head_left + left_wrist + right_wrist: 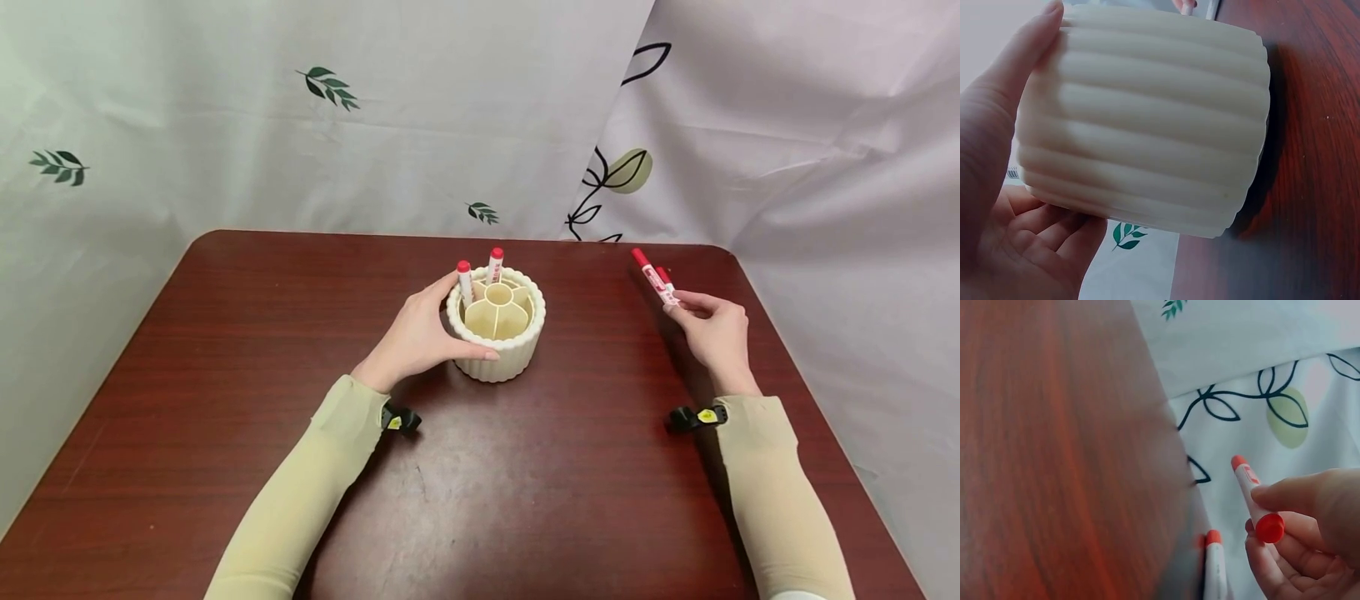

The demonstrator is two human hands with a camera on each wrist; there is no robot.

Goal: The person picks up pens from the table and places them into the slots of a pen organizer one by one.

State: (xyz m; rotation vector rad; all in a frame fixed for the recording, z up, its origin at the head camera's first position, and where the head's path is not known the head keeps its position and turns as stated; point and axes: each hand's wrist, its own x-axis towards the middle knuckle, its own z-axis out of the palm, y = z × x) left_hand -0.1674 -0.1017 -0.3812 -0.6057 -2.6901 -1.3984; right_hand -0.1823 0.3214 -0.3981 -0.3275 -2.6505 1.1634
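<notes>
A cream, ribbed pen holder (pixel 498 362) with a scalloped rim and several compartments stands upright on the table. Two white markers with red caps, one at the left (pixel 466 285) and one at the back (pixel 495 265), stand in it. My left hand (pixel 416 337) holds the holder's left side, thumb across the front and fingers behind; in the left wrist view its ribbed wall (pixel 1147 119) fills the space between them. At the right, my right hand (pixel 712 329) pinches a red-and-white marker (pixel 1249 486) between thumb and fingers. Another red-capped marker (pixel 1215 569) lies beneath, on the table.
The dark red wooden table (pixel 562 475) has rounded far corners. Behind it and at both sides hangs a pale curtain (pixel 420 108) with leaf prints. Each wrist wears a black strap, such as the right strap (pixel 693 418).
</notes>
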